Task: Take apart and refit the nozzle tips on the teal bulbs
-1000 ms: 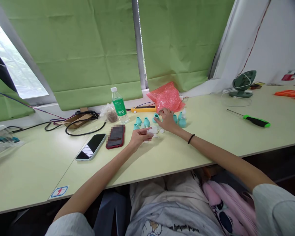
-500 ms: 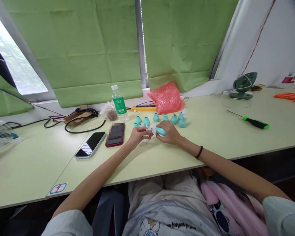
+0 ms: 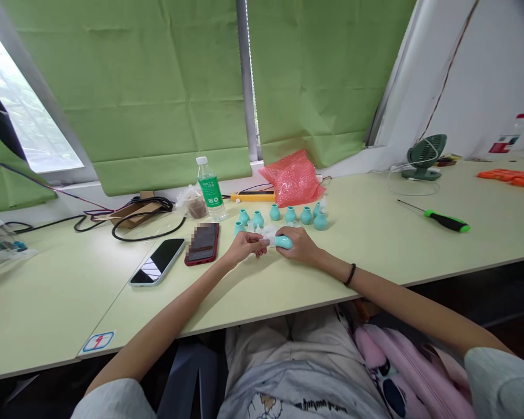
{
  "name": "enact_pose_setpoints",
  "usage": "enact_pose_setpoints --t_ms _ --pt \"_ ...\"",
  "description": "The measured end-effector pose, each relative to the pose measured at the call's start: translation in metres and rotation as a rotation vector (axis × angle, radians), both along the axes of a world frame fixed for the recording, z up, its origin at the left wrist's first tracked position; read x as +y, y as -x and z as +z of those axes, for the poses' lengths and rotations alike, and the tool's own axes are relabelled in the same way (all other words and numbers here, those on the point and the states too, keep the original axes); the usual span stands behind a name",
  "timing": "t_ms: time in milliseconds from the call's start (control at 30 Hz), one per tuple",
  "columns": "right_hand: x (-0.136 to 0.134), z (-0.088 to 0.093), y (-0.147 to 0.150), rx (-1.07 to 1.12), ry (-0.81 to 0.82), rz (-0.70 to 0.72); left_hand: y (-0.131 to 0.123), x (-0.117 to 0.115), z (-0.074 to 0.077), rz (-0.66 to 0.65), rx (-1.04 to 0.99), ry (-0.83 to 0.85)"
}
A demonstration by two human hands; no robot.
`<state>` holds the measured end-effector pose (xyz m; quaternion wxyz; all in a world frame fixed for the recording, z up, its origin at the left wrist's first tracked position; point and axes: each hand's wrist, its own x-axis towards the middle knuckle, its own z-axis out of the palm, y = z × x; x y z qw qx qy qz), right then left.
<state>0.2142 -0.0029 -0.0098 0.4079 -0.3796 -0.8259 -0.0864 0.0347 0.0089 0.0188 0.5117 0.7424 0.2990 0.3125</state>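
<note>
My right hand [image 3: 300,246] is closed around a small teal rubber bulb [image 3: 283,241] lying sideways just above the table. My left hand [image 3: 243,246] pinches a small clear plastic piece [image 3: 266,234] against the bulb's end, so both hands meet at the middle of the desk. Behind them stands a row of several more teal bulbs [image 3: 290,215], upright, with a few small clear pieces beside them.
Two phones, a red one [image 3: 202,243] and a light one [image 3: 153,269], lie left of my hands. A green-labelled water bottle [image 3: 209,188], black cables [image 3: 144,212] and pink bubble wrap [image 3: 292,177] sit behind. A green-handled screwdriver [image 3: 441,219] and a small fan [image 3: 423,157] are at the right.
My right hand took a teal bulb from the back row and brought it toward me. Both hands now meet, with the clear piece held against the bulb.
</note>
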Motion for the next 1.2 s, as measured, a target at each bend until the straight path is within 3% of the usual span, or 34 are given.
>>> enact_pose_setpoints --t_ms 167,367,533,667,800,933,1067,1200 --pt "-0.002 0.001 0.002 0.084 0.104 0.044 -0.001 -0.003 -0.004 0.015 0.059 -0.244" --pt "0.000 0.006 0.004 0.189 0.349 0.135 -0.003 -0.011 -0.006 0.095 0.142 -0.526" --pt "0.001 0.009 0.000 0.229 0.666 0.242 -0.003 -0.017 -0.002 0.078 0.250 -0.785" --pt "0.000 0.011 -0.004 0.285 0.925 0.333 -0.005 -0.017 -0.003 0.085 0.240 -0.859" --pt "0.002 0.017 -0.004 0.354 0.925 0.372 -0.007 -0.012 -0.005 0.141 0.163 -0.782" --pt "0.008 0.020 -0.007 0.540 0.822 0.389 -0.001 -0.003 -0.001 0.273 0.135 -0.735" --pt "0.016 0.016 -0.014 0.676 0.729 0.342 0.007 0.006 0.000 0.338 0.347 -0.857" --pt "0.016 0.013 -0.013 0.682 0.704 0.306 0.005 0.004 -0.007 0.197 0.609 -1.042"
